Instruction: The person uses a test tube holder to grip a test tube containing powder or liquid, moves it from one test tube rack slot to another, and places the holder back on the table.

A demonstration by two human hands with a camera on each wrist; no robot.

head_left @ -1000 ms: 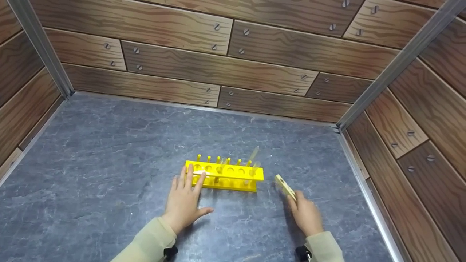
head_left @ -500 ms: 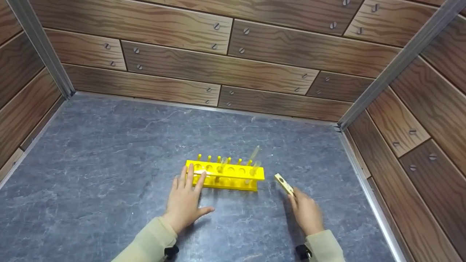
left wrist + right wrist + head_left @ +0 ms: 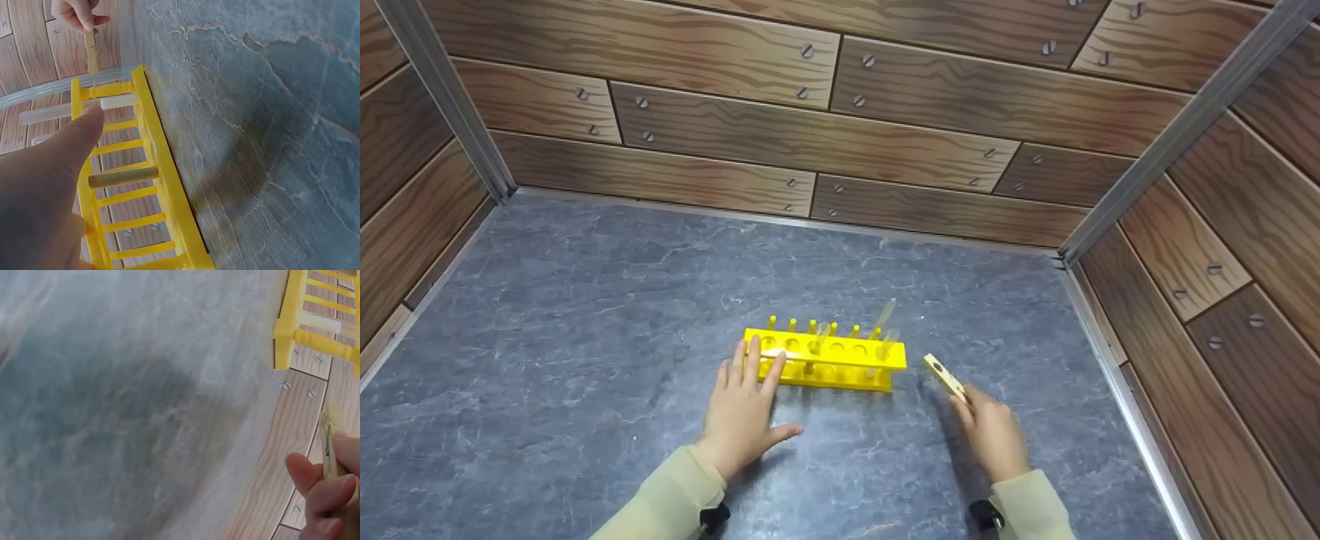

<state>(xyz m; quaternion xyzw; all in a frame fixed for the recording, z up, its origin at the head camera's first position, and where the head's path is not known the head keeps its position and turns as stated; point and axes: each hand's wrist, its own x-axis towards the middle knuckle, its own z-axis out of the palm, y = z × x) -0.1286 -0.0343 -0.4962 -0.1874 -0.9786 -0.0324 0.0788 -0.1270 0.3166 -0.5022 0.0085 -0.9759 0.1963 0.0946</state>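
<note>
A yellow test tube rack stands on the grey marbled tabletop. My left hand rests its straight fingertips on the rack's left end, with the thumb spread out. One test tube with brownish contents stands in a middle hole. Another test tube with whitish contents is in the rightmost hole, and a clear test tube sits on the right-hand back peg. To the right of the rack, my right hand grips a wooden test tube holder by its handle, its head pointing toward the rack and apart from it.
Wood-patterned panels wall in the tabletop at the back and both sides, with metal strips at the corners. Pale sleeves and black wrist straps cover both wrists.
The wooden test tube holder has turned slightly in my right hand, showing more of its flat face, and drawn back a touch. My left hand has stayed on the rack.
</note>
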